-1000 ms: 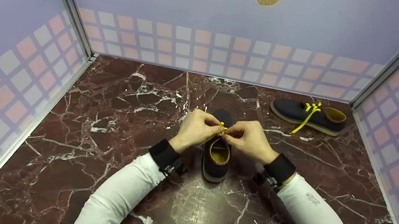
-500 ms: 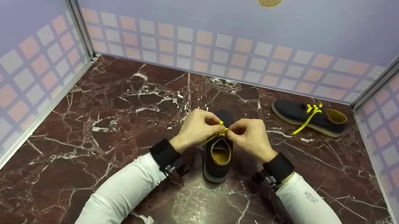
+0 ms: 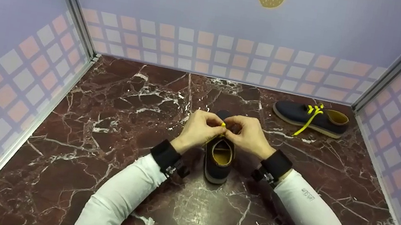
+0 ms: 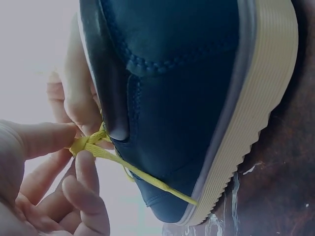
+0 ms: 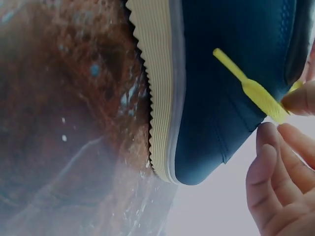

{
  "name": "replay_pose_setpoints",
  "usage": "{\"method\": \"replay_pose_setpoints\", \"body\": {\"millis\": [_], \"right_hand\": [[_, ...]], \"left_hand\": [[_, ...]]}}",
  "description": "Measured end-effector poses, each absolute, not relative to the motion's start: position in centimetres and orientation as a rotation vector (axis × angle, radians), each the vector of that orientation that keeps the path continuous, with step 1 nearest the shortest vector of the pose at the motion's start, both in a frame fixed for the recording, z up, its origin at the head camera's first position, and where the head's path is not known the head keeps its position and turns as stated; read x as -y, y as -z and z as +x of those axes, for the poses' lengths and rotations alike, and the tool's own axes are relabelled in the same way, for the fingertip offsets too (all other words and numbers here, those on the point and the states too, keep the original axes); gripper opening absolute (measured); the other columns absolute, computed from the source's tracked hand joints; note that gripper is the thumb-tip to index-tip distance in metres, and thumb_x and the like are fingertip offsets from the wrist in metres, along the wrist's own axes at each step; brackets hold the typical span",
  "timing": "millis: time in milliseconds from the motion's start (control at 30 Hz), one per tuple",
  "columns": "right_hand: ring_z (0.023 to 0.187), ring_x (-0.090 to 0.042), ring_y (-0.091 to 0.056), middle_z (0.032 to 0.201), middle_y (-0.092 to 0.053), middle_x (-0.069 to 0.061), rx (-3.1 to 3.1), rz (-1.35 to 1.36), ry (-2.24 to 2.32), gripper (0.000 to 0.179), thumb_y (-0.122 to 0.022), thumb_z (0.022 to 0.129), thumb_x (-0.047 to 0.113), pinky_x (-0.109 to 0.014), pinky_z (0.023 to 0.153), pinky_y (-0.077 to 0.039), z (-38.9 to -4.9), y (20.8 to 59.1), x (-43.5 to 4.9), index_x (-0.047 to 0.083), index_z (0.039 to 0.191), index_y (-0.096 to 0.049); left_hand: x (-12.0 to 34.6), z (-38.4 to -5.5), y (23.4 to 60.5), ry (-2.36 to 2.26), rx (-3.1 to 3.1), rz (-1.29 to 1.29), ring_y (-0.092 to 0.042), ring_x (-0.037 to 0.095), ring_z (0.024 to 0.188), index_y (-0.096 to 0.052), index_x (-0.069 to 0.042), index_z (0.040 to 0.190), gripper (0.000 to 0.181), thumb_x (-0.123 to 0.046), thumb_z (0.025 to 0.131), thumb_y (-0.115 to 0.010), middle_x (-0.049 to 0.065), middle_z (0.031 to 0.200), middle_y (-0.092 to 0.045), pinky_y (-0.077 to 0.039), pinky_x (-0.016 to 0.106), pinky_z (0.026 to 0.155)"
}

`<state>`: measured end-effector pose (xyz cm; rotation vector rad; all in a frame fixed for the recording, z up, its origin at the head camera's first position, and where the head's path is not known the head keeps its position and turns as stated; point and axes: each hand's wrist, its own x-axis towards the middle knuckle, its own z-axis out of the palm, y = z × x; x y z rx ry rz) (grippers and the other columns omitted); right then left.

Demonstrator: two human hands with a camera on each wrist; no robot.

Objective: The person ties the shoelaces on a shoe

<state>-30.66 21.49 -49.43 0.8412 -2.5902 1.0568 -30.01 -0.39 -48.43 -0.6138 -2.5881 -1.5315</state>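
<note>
A dark blue shoe with a tan lining stands on the floor, toe pointing away from me. Over its front, my left hand pinches the yellow shoelace between thumb and fingers, with a crossed bit of lace at the fingertips. One lace strand runs down the shoe's side in the left wrist view. My right hand meets the left over the lacing and pinches the shoelace, whose tipped end lies along the shoe's other side. Both hands cover most of the lacing in the head view.
A second dark shoe with yellow laces lies at the back right, toe to the left, one lace end trailing on the marbled floor. Purple panels with checkered bands enclose the floor at the back and both sides.
My right hand has shifted slightly left, and its fingertips now meet the left hand's over the lace. A small yellow loop still shows between the fingers. The shoe stays in place.
</note>
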Motion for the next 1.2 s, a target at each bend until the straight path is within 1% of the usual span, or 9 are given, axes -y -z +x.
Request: {"method": "replay_pose_setpoints", "body": {"millis": [233,400,467,567,733,933,1000,1067,1200], "right_hand": [[0.071,-0.023,-0.063,0.084,-0.075,-0.014,2.572,1.002,-0.905,0.016,-0.078,0.092,0.008,-0.029,0.067,-0.046,-31.3,49.4,-21.0,0.004,0.105,-0.086],[0.069,-0.023,-0.061,0.081,-0.071,-0.017,2.57,1.037,-0.907,0.006,-0.077,0.091,0.008,-0.029,0.067,-0.044,-31.8,49.6,-20.7,0.002,0.091,-0.079],[0.07,-0.021,-0.06,0.08,-0.07,-0.017,2.594,1.028,-0.921,0.007,-0.076,0.091,0.009,-0.029,0.068,-0.044,-32.0,49.7,-20.6,0.002,0.09,-0.077],[0.07,-0.015,-0.058,0.08,-0.071,-0.014,2.658,0.98,-1.001,0.008,-0.077,0.092,0.01,-0.025,0.069,-0.045,-32.1,49.7,-20.7,0.002,0.091,-0.076],[0.068,-0.004,-0.056,0.078,-0.071,-0.005,2.763,0.887,-1.274,0.004,-0.076,0.094,0.006,-0.018,0.066,-0.044,-32.5,49.7,-21.3,0.003,0.094,-0.078],[0.061,0.0,-0.05,0.075,-0.064,0.011,2.786,0.881,-1.709,0.004,-0.073,0.094,-0.001,-0.016,0.058,-0.039,-32.6,49.7,-22.1,-0.004,0.095,-0.075],[0.059,-0.001,-0.048,0.075,-0.063,0.011,2.763,0.874,-1.894,0.005,-0.071,0.097,0.0,-0.017,0.056,-0.038,-32.5,49.6,-22.4,-0.003,0.097,-0.074],[0.057,-0.002,-0.048,0.073,-0.063,0.009,2.725,0.856,-2.085,0.008,-0.067,0.101,0.003,-0.019,0.055,-0.036,-32.4,49.5,-22.8,0.0,0.098,-0.074],[0.057,-0.003,-0.047,0.071,-0.058,0.007,2.667,0.799,-2.362,0.015,-0.06,0.109,0.008,-0.022,0.055,-0.034,-32.3,49.5,-23.4,0.009,0.101,-0.073]], "left_hand": [[0.5,-30.0,48.3,1.566,2.577,-0.633,-0.078,0.013,0.081,-0.09,-0.009,0.1,0.011,-0.014,0.094,-0.083,0.008,0.095,-0.088,-0.057,0.021,0.075],[0.7,-30.0,48.3,1.564,2.561,-0.674,-0.077,0.011,0.081,-0.09,-0.008,0.102,0.011,-0.013,0.094,-0.082,0.009,0.095,-0.088,-0.056,0.02,0.075],[0.8,-30.1,48.4,1.572,2.549,-0.687,-0.074,0.007,0.078,-0.09,-0.007,0.102,0.012,-0.012,0.095,-0.082,0.01,0.095,-0.088,-0.055,0.018,0.074],[0.9,-30.1,48.5,1.637,2.528,-0.695,-0.067,0.002,0.066,-0.089,-0.006,0.102,0.011,-0.011,0.096,-0.081,0.012,0.09,-0.087,-0.052,0.017,0.064],[0.9,-30.1,48.6,1.76,2.505,-0.692,-0.061,0.001,0.054,-0.088,-0.003,0.102,0.012,-0.011,0.098,-0.08,0.014,0.084,-0.084,-0.051,0.017,0.054],[0.7,-30.0,48.6,1.761,2.531,-0.667,-0.073,0.012,0.061,-0.089,-0.003,0.101,0.011,-0.009,0.096,-0.08,0.014,0.09,-0.087,-0.058,0.019,0.06],[0.6,-30.0,48.6,1.724,2.542,-0.661,-0.073,0.011,0.065,-0.089,-0.004,0.1,0.01,-0.009,0.094,-0.082,0.013,0.092,-0.087,-0.058,0.018,0.063],[0.5,-30.0,48.7,1.685,2.547,-0.654,-0.07,0.003,0.069,-0.09,-0.005,0.099,0.009,-0.01,0.092,-0.084,0.012,0.092,-0.087,-0.057,0.017,0.067],[0.4,-30.0,48.7,1.63,2.546,-0.635,-0.071,0.006,0.077,-0.09,-0.008,0.096,0.008,-0.012,0.09,-0.087,0.009,0.092,-0.088,-0.054,0.019,0.074]]}}
